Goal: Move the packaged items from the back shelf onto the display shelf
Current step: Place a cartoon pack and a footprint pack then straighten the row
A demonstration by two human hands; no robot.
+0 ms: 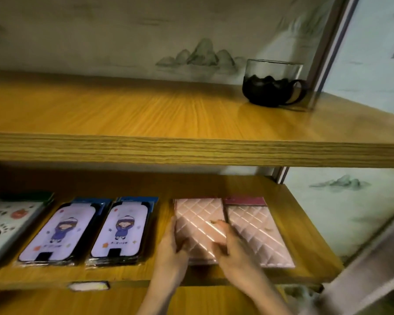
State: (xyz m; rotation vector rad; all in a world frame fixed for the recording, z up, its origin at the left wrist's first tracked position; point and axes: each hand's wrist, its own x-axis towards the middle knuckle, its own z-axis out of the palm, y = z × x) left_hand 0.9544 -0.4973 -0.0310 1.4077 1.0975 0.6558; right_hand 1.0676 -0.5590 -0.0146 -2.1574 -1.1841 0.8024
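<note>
A pink quilted packaged case lies flat on the lower wooden shelf, touching a second pink quilted package on its right. My left hand holds the first package's left edge, thumb on top. On its near right part lies my right hand, fingers stretched flat to the seam between the two packages. Left of them lie two lilac cartoon-figure cases in clear wrappers.
A white paw-print package lies at the far left. The upper wooden shelf carries a dark glass cup at its back right. A grey metal post frames the right side. A small white label sits on the lower shelf's front edge.
</note>
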